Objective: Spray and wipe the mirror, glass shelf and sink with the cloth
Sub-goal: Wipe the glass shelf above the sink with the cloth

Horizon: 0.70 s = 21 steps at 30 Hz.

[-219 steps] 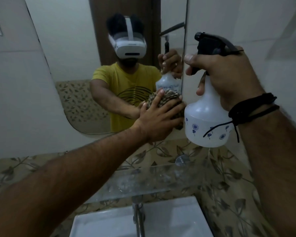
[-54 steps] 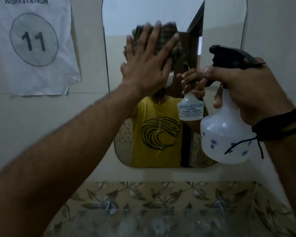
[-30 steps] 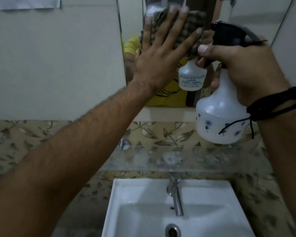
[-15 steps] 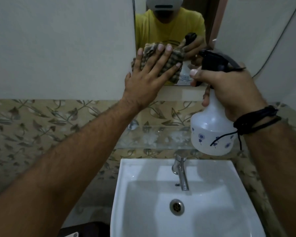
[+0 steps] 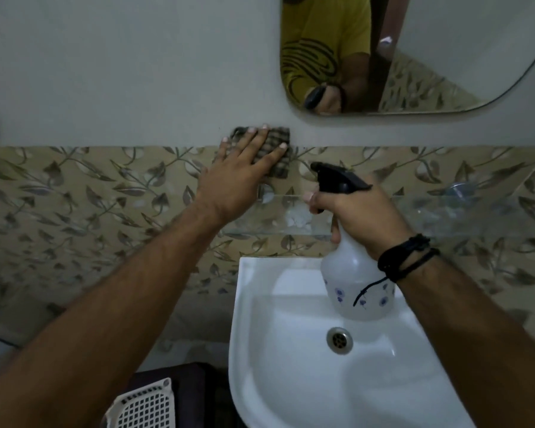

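Where tiles meet plaster, cloth (image 5: 274, 149).

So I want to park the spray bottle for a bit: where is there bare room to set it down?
The glass shelf is bare right of the right hand, out to its wall bracket. The sink basin around the drain is bare too. The shelf's left end is crowded: the left hand presses the cloth on the wall just above it.

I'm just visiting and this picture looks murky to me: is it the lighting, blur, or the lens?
Head view: dim, flat light with a greyish cast; the white sink is brightest, with a soft sheen. Wide-angle lens bends the tile border and mirror edge. The left hand on the cloth is slightly soft; the glass shelf looks hazy.
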Each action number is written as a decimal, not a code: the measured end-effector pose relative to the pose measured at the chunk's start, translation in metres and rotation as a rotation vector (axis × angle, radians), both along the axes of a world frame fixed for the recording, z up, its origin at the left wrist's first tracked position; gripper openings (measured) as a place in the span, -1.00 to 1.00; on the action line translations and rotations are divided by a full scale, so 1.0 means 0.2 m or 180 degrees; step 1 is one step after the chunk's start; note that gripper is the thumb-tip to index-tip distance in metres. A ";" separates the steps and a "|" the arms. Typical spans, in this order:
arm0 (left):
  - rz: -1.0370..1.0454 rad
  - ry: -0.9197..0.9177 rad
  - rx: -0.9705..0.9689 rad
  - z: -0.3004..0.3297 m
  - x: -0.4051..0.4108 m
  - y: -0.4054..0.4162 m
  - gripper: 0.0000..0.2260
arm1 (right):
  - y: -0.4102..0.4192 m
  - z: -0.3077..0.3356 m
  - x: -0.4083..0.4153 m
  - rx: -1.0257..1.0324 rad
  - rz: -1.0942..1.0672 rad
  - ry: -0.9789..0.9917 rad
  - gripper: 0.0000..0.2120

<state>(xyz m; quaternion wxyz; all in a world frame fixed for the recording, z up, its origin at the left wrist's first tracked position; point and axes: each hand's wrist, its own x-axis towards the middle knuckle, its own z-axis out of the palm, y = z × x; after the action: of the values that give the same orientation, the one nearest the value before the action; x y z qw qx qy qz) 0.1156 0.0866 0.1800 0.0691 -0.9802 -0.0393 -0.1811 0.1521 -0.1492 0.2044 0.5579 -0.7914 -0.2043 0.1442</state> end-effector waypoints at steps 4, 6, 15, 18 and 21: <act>0.0065 0.0402 -0.0599 -0.08 -0.16 0.05 -0.34 | 0.09 -0.12 -0.04 -0.0293 0.0239 0.0162 -0.67; 0.0141 0.0502 -0.0851 -0.11 -0.21 0.07 -0.37 | 0.12 -0.16 -0.04 -0.0409 0.0301 0.0160 -0.64; 0.0210 0.1038 -0.1037 -0.21 -0.25 0.07 -0.47 | 0.17 -0.24 -0.05 -0.0671 0.0207 0.0258 -0.67; 0.0365 0.1225 -0.1079 -0.22 -0.21 0.09 -0.48 | 0.15 -0.24 -0.05 -0.0574 0.0110 0.0251 -0.69; 0.0478 0.1300 -0.0975 -0.20 -0.19 0.06 -0.46 | 0.13 -0.22 -0.07 -0.0510 0.0037 0.0237 -0.75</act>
<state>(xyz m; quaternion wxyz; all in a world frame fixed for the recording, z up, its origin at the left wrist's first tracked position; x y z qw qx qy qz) 0.0770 0.0980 0.1404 -0.0603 -0.9898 -0.1242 0.0342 0.1390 -0.1230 0.1600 0.4991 -0.8264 -0.1758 0.1926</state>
